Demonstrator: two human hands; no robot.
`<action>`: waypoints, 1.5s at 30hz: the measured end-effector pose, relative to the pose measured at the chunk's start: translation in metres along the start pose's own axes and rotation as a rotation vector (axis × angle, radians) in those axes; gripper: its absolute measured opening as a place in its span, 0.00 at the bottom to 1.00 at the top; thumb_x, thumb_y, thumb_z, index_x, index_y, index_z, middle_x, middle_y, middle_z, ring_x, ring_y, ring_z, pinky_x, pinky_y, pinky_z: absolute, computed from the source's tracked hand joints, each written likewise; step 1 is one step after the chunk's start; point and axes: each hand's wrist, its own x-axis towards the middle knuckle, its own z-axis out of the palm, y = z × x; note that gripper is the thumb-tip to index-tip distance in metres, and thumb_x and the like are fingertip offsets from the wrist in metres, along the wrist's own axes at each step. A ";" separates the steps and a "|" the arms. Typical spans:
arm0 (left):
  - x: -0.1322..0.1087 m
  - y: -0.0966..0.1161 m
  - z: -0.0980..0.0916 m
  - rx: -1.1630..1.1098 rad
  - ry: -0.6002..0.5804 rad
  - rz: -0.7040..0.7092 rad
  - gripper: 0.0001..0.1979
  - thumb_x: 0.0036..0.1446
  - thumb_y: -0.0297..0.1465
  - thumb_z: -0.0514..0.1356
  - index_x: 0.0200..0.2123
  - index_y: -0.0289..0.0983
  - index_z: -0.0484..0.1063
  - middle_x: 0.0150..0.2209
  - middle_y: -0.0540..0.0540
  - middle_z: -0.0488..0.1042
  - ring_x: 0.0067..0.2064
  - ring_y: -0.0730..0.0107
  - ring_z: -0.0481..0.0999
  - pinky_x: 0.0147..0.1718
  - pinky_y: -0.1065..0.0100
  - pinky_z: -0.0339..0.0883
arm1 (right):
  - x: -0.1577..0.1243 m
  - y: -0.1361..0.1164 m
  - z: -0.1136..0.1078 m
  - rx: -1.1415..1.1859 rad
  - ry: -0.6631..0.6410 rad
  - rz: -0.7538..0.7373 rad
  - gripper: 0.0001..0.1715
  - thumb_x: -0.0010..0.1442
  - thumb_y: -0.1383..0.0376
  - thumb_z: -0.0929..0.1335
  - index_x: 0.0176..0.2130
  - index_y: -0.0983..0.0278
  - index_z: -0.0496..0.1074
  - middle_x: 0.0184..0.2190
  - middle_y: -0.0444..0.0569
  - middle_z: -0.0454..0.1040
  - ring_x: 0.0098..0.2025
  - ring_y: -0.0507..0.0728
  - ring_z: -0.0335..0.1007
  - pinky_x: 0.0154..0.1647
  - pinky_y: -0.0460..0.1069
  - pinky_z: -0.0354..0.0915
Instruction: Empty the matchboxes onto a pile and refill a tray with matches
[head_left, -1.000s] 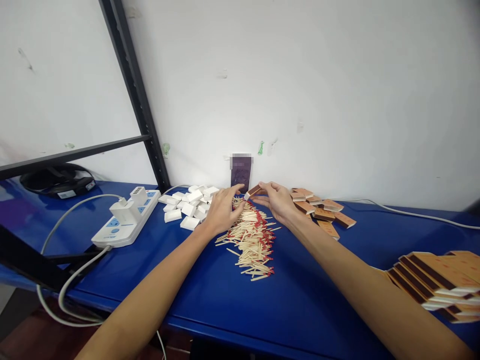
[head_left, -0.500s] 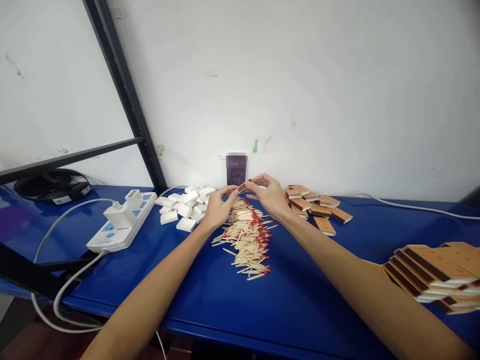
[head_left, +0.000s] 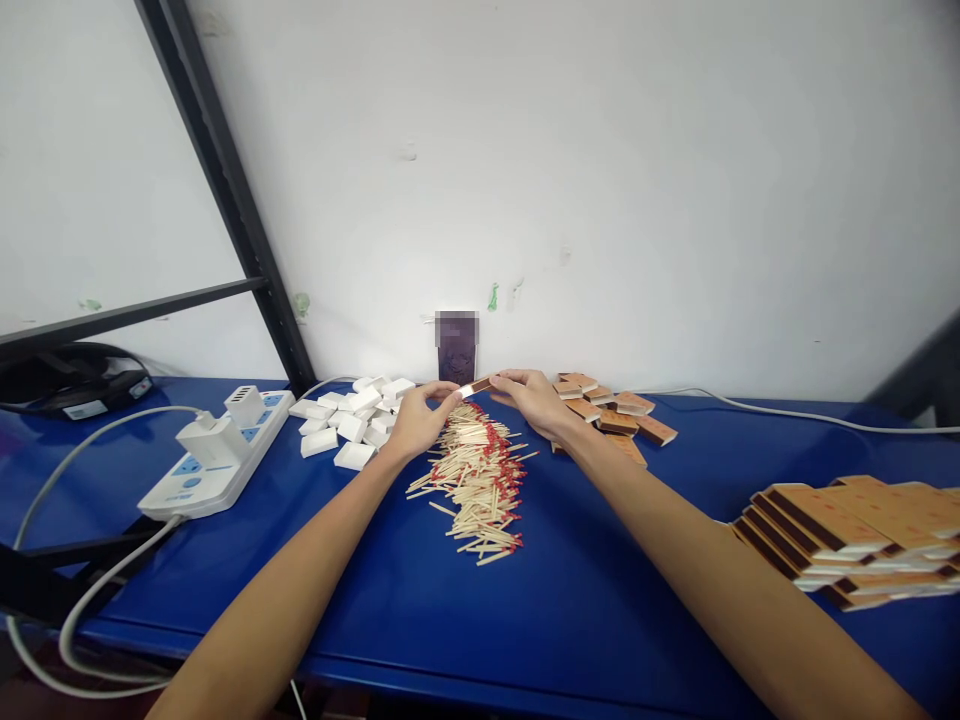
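Between my two hands, above the far end of a pile of red-tipped matches (head_left: 480, 480), is a small matchbox (head_left: 481, 384). Its brown sleeve lies to the right, and a white end sticks out at the left. My left hand (head_left: 421, 422) pinches that white end between thumb and fingers. Closed on the sleeve's other end is my right hand (head_left: 534, 398). White inner trays (head_left: 352, 427) lie heaped beside my left hand. Loose matchbox sleeves (head_left: 619, 421) are scattered just past my right hand.
Filled-looking stacks of matchboxes (head_left: 847, 535) stand at the right of the blue table (head_left: 600, 600). A white power strip (head_left: 225, 470) with plugs and cables lies left, by a black metal frame (head_left: 225, 180). A dark purple card (head_left: 457, 350) leans on the wall.
The white end now shows at the left of the sleeve, where before mostly brown was visible. Both hands are slightly lower, and the whole view has shifted a little.
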 end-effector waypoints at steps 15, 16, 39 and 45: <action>-0.006 0.006 0.011 0.058 0.060 -0.038 0.12 0.55 0.38 0.62 0.36 0.36 0.80 0.35 0.46 0.81 0.35 0.66 0.78 0.38 0.66 0.70 | 0.018 0.025 0.012 0.100 0.282 0.040 0.16 0.66 0.58 0.68 0.48 0.66 0.71 0.45 0.50 0.75 0.42 0.55 0.74 0.42 0.54 0.73; -0.007 0.004 0.010 0.056 0.078 -0.046 0.12 0.55 0.37 0.62 0.36 0.36 0.80 0.35 0.45 0.81 0.35 0.66 0.78 0.37 0.66 0.70 | 0.019 0.025 0.009 0.088 0.300 0.038 0.17 0.66 0.58 0.68 0.50 0.66 0.71 0.46 0.50 0.74 0.43 0.56 0.74 0.42 0.54 0.73; 0.001 -0.010 -0.072 0.880 0.341 0.109 0.16 0.61 0.38 0.57 0.48 0.37 0.77 0.43 0.41 0.78 0.47 0.51 0.71 0.49 0.56 0.62 | -0.007 -0.034 -0.097 -0.996 0.629 -0.105 0.15 0.44 0.64 0.69 0.35 0.61 0.66 0.39 0.52 0.64 0.46 0.66 0.64 0.49 0.61 0.61; -0.003 -0.014 -0.083 0.976 0.256 0.034 0.17 0.59 0.39 0.57 0.48 0.40 0.77 0.45 0.41 0.78 0.53 0.46 0.67 0.46 0.52 0.62 | -0.023 -0.061 -0.079 -1.106 0.562 -0.209 0.13 0.52 0.59 0.66 0.38 0.60 0.68 0.46 0.55 0.68 0.50 0.66 0.63 0.50 0.60 0.58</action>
